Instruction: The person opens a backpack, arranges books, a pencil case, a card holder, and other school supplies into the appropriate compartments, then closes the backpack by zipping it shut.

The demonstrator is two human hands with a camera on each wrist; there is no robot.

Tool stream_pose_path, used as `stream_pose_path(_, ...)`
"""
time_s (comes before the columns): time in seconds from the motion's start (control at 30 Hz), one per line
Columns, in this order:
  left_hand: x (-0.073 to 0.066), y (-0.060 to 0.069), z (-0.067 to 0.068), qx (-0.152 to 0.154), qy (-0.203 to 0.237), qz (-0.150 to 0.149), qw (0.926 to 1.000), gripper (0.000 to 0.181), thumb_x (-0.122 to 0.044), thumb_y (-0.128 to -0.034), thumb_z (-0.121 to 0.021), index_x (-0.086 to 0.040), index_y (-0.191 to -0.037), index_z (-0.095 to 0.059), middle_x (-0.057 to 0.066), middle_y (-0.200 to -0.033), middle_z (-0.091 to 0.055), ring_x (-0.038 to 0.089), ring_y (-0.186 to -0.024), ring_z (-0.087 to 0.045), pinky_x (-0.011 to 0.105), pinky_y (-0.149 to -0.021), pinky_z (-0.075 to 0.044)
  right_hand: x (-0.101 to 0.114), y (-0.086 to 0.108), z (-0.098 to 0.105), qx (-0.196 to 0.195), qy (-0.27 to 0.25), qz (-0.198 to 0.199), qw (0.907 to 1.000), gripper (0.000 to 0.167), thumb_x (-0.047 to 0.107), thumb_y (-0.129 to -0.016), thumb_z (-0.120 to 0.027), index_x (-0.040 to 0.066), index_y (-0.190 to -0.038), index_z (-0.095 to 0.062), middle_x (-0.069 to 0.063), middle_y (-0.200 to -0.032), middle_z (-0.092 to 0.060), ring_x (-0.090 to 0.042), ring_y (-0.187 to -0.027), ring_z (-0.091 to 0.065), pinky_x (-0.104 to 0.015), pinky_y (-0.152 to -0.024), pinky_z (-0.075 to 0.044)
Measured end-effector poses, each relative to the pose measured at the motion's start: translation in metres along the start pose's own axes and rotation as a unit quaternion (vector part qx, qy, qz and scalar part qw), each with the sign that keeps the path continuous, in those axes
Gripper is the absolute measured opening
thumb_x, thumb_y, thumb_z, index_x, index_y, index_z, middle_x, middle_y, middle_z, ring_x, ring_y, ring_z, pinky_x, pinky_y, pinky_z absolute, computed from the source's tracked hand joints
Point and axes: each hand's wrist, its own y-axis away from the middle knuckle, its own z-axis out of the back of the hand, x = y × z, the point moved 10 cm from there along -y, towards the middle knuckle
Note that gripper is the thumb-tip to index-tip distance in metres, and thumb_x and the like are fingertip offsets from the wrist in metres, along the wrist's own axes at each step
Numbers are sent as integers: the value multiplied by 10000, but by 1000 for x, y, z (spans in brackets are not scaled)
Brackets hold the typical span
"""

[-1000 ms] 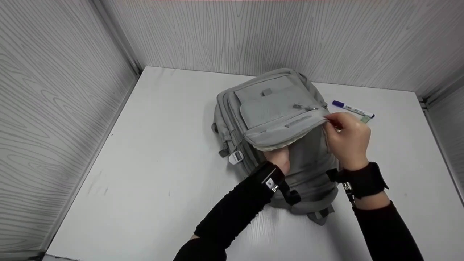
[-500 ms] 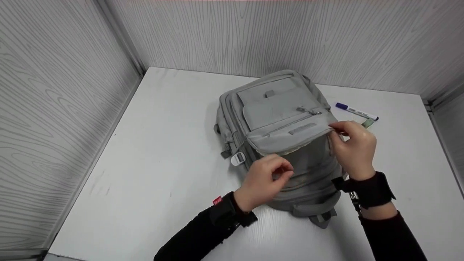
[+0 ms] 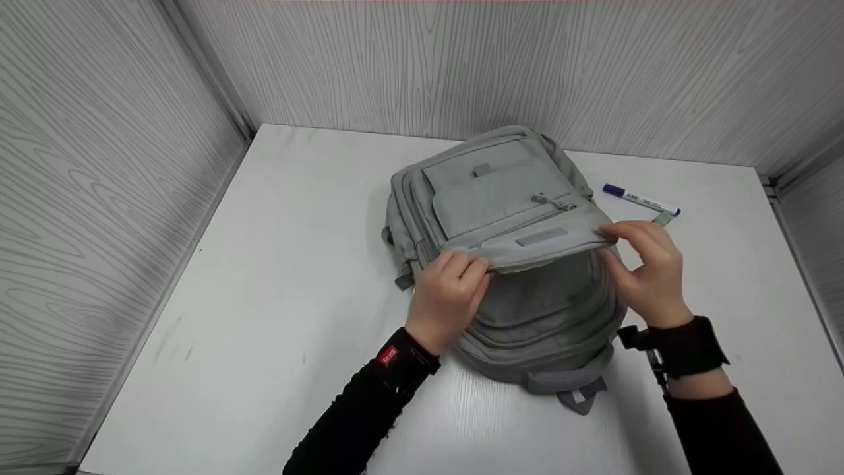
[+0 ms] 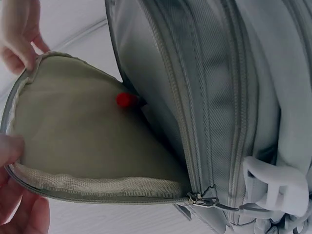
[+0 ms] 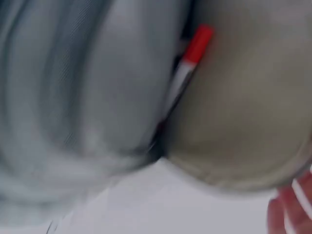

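Observation:
A grey backpack [image 3: 484, 191] lies on the table, its front pocket unzipped and the pocket's front panel [image 3: 560, 245] pulled away from the bag. My left hand [image 3: 448, 297] pinches the left part of that panel's edge. At the right end of the same edge, my right hand [image 3: 649, 274] holds it between thumb and fingers. Inside the gaping pocket is a marker with a red cap [image 5: 199, 44] and white barrel; in the left wrist view mostly its red cap [image 4: 126, 100] shows. A metal zipper pull [image 4: 202, 200] sits at the pocket's corner.
A white marker with a blue cap [image 3: 641, 199] lies right of the backpack, beside a small green piece [image 3: 663, 218] partly behind my right hand. A white plastic tag [image 4: 278, 185] hangs on the bag's side. Grey wood-grain panels [image 3: 422, 66] enclose the white table [image 3: 277, 277].
My left hand came out from under the pocket panel, drew back toward me, then took hold of the panel's edge on the left. My right hand kept its hold on the right end.

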Motion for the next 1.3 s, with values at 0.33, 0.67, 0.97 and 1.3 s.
stream_pose_path(0.33,14,-2,-1,127,409,601,9973,110,-121,-823,-770,-82,-914,-722,32,-829,-654,168,-808,-629,240,-747,-542,-197,25,-2,1947,1944,-3000,9134,400,150,-986,-516,-77,-1315,-542,-389,-1256,-532,-485,-1125,-532,-549,-953,-440)
stream_pose_path(0.67,21,-9,2,117,527,1041,9931,101,-102,-838,-760,-68,-929,-731,38,-821,-672,184,-792,-634,260,-729,-538,-255,64,-36,4001,2317,-3889,7969,569,313,-1023,-357,6,-1502,-323,-482,-1422,-238,-669,-1301,-272,-735,-1017,-352)
stream_pose_path(0.97,25,-15,3,182,531,1246,9906,88,-111,-848,-756,-84,-928,-732,32,-838,-682,181,-782,-629,267,-718,-535,-264,59,-35,3895,2283,-3745,8099,545,298,-1011,-377,5,-1471,-384,-473,-1390,-280,-662,-1251,-329,-732,-979,-369)
stream_pose_path(1.3,29,-12,0,174,664,1411,9876,84,-100,-847,-753,-77,-924,-725,37,-845,-683,187,-796,-632,273,-725,-539,-254,48,-32,3598,2434,-3103,8456,394,195,-989,-495,-110,-1220,-589,-404,-1196,-571,-577,-1104,-526,-650,-935,-441)
